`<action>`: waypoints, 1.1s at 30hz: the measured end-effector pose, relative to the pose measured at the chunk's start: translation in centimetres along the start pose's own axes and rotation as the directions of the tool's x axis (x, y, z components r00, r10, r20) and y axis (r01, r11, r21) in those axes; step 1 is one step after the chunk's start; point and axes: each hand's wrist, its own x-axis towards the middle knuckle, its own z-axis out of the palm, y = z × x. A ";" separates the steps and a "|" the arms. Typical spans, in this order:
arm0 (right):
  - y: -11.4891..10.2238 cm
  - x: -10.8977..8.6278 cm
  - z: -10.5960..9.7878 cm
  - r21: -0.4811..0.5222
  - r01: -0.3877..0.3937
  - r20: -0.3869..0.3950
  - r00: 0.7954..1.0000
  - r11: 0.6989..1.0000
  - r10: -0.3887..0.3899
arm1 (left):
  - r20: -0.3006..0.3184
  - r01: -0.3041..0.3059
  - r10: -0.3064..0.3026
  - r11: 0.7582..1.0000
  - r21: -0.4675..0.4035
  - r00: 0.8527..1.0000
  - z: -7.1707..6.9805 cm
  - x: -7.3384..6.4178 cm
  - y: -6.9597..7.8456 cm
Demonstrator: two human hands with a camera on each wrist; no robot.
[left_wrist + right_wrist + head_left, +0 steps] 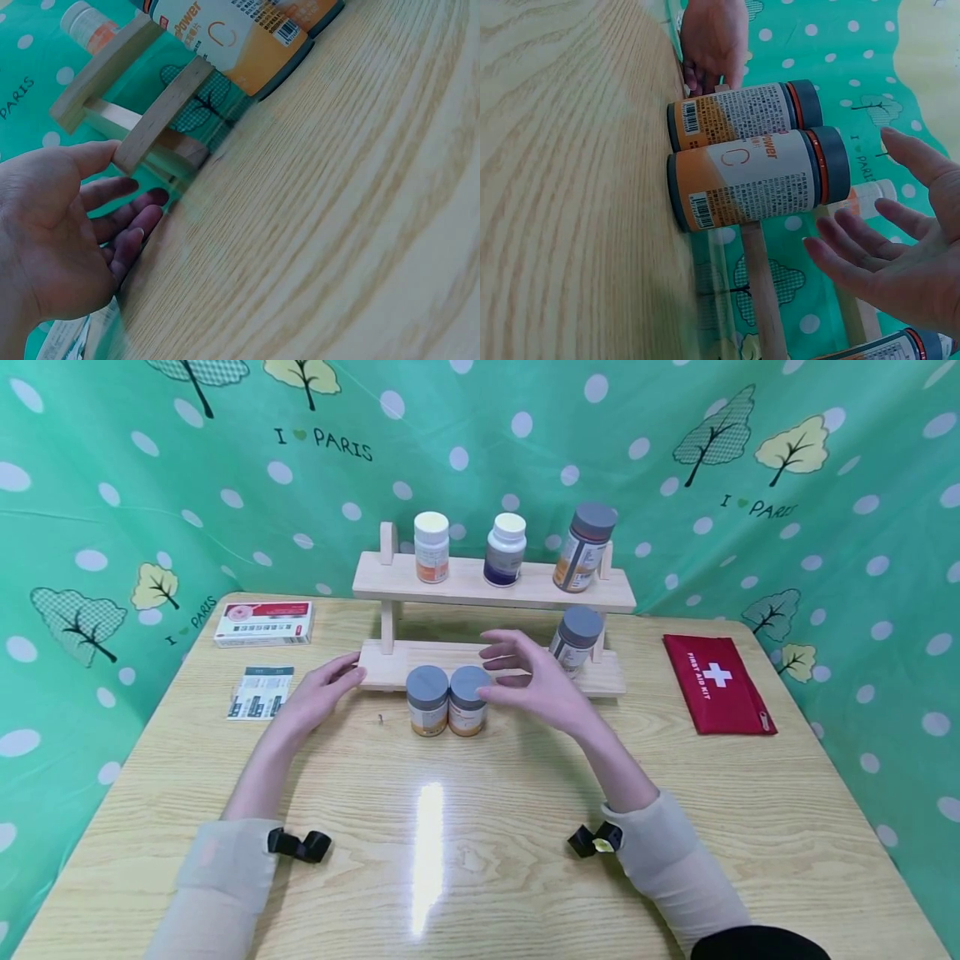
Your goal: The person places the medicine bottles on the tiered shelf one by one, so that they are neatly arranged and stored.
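Note:
My left hand [318, 693] is at the left end of the two-tier wooden shelf [495, 583]. In the left wrist view its thumb touches the end of the lower board [161, 116], while the other fingers curve loosely below. Two supplement jars with grey lids, the left jar [427, 702] and the right jar [467, 702], stand side by side on the table before the shelf. Beside the right jar, my right hand [536, 681] holds nothing. The right wrist view shows its fingers [847, 262] spread, apart from the jar's lid [829, 165].
The top board bears two white-capped bottles [431, 547] [505, 550] and a tall grey-lidded bottle [585, 547]. Another grey-lidded bottle [576, 639] stands low on the right. A medicine box [264, 624] and blister pack [260, 693] lie left, a red first aid pouch [716, 685] right.

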 end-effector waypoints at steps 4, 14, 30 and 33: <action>0.3 0.2 0.3 -0.017 -0.033 0.039 0.999 0.999 0.034 | 0.002 0.000 0.000 1.000 0.001 1.000 0.0 0.0 0.0; 0.7 0.4 1.1 -0.036 -0.045 0.086 0.995 0.998 0.048 | 0.003 -0.007 0.007 1.000 -0.009 1.000 0.0 0.3 -0.2; 1.3 0.6 1.6 -0.072 -0.048 0.107 0.993 0.996 0.056 | 0.000 -0.002 0.002 1.000 -0.007 1.000 0.0 0.1 -0.1; 1.4 0.7 1.7 -0.075 -0.046 0.106 0.993 0.996 0.054 | 0.000 -0.003 0.003 1.000 -0.008 1.000 -0.1 0.2 -0.1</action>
